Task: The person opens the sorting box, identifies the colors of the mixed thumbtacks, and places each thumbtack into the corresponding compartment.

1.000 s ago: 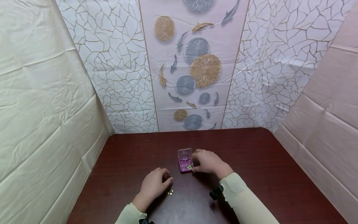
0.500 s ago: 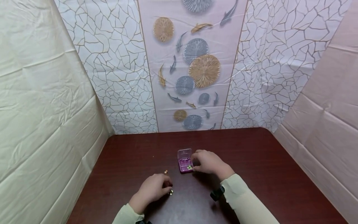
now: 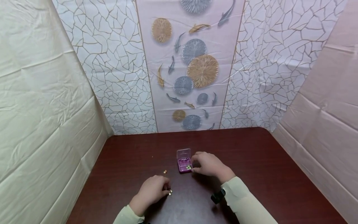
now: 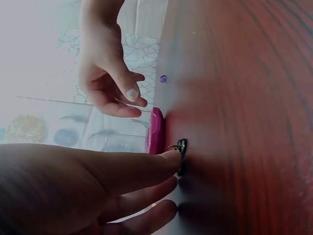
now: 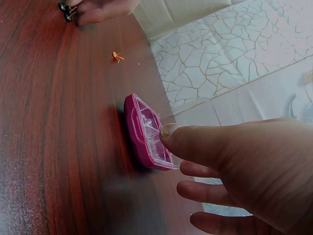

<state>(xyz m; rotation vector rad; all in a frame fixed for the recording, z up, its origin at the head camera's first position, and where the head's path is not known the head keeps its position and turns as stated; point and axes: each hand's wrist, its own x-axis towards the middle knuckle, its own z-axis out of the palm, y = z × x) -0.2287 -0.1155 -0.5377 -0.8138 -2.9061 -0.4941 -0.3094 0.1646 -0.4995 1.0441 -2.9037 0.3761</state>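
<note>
The fingertips of my left hand are at a small group of black-and-gold brads on the table. Its thumb and a finger seem to pinch one brad; the other fingers partly hide the group. My right hand stays beside a small magenta compartment case. Its fingers are relaxed and hold nothing, and in the right wrist view the thumb appears at the case's rim. The clear lid stands raised. Several green-topped brads lie in the front right compartment.
An orange brad lies on the dark red wood table, between the left hand and the case. A small purple piece appears on the table in the left wrist view. Patterned cloth hangs behind the table.
My left hand has drawn back toward the near side, uncovering the orange brad and reaching the black-and-gold group. The right hand keeps almost the same place by the case.
</note>
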